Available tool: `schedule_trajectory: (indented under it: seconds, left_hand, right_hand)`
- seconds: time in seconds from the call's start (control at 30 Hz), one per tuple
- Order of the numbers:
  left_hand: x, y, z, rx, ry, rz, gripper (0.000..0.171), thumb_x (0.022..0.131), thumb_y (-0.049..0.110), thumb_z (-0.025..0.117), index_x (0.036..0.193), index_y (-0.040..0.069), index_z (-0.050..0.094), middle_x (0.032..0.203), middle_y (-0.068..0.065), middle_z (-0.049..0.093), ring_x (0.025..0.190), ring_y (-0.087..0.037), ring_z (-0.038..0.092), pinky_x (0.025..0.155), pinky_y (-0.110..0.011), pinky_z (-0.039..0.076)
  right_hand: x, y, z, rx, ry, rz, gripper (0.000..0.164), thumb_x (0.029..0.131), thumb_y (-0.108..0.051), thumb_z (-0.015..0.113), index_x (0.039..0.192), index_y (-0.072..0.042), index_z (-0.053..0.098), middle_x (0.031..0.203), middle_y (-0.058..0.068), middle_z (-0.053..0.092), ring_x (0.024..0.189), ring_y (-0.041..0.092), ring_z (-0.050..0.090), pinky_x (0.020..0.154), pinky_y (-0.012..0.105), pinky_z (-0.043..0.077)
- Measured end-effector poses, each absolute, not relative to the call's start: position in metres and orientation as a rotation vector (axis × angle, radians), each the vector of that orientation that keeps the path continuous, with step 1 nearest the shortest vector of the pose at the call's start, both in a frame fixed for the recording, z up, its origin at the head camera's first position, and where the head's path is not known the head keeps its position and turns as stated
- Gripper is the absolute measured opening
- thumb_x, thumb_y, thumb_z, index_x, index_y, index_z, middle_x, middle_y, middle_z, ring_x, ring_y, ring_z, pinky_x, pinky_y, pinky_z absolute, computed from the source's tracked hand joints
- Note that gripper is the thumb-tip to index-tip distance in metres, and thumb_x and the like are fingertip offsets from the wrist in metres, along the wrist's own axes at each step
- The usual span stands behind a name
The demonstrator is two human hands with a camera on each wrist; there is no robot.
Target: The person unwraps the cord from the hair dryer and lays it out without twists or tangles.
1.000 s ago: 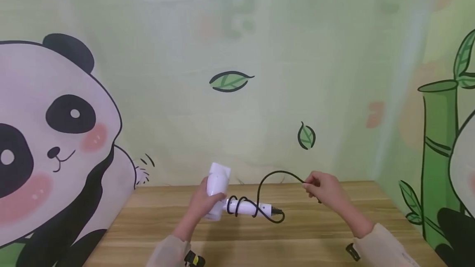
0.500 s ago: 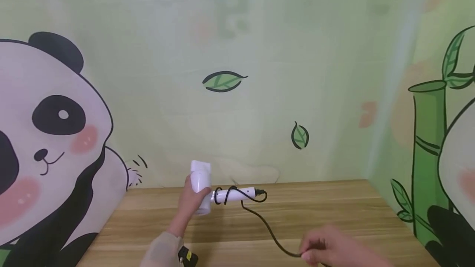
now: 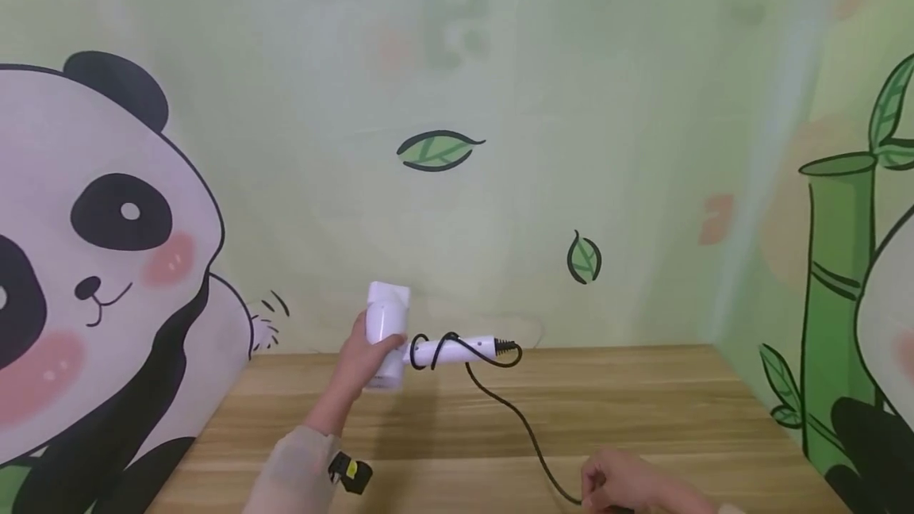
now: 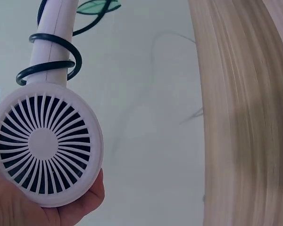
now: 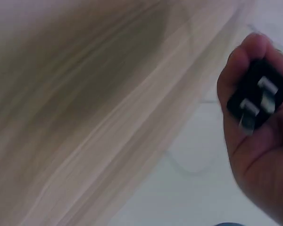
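- Dryer (image 3: 389, 331) gripped at the body by left hand (image 3: 360, 363), held above table (image 3: 643, 403), at 12 o'clock.
- Cord (image 3: 514, 419) coiled twice on the handle, trailing to 5 o'clock.
- Right hand (image 3: 621, 486) clenched round plug (image 5: 257, 101).
- Advisable: keep cord taut, lay turns side by side.

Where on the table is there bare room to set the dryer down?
Bare wood on the table lies right of the cord, out to the right edge, and left of the left hand toward the panda wall. Crowded: the middle, where the cord runs from the hair dryer to the right hand.
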State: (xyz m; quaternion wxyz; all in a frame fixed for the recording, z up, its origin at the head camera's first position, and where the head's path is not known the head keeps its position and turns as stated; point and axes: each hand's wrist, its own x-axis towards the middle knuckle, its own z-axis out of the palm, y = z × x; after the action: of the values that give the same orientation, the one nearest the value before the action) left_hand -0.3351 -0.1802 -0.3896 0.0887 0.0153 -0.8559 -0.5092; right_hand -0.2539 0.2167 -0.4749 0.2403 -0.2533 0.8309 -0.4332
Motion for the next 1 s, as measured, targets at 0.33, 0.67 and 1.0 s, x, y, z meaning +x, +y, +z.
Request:
schedule_trajectory:
  seconds: [0.33,0.67,1.0]
  left_hand:
    - [-0.316,-0.157,-0.394,-0.089,-2.59,-1.65,0.083,0.087,0.025,0.069,0.154,-0.003,0.029,0.133,-0.033,0.056,0.106,-0.041,0.065,0.081,-0.054,0.061]
    - [-0.31,-0.138,-0.439,-0.123,-2.61,-1.652,0.081,0.082,0.024,0.071,0.149,-0.005,0.037,0.119,-0.031,0.063,0.093,-0.033,0.068,0.074,-0.048,0.06]
    - [-0.334,-0.151,-0.451,-0.057,-2.516,-1.538,0.083,0.082,0.023,0.072,0.15,-0.006,0.035,0.125,-0.033,0.061,0.1,-0.04,0.067,0.078,-0.049,0.061]
  right_hand:
    - [-0.335,0.221,-0.429,-0.437,2.959,-0.715,0.018,0.087,0.004,0.063,0.071,-0.004,0.063,0.058,0.001,0.058,0.05,0.011,0.051,0.044,0.021,0.041]
    - [-0.329,0.179,-0.279,-0.673,3.387,-0.729,0.013,0.095,-0.008,0.068,0.09,0.003,0.072,0.075,0.012,0.071,0.061,0.015,0.056,0.058,0.026,0.044]
    - [-0.217,0.18,-0.275,-1.272,3.482,-1.004,0.003,0.086,-0.003,0.076,0.087,-0.006,0.075,0.068,-0.003,0.069,0.055,-0.007,0.038,0.048,0.015,0.038]
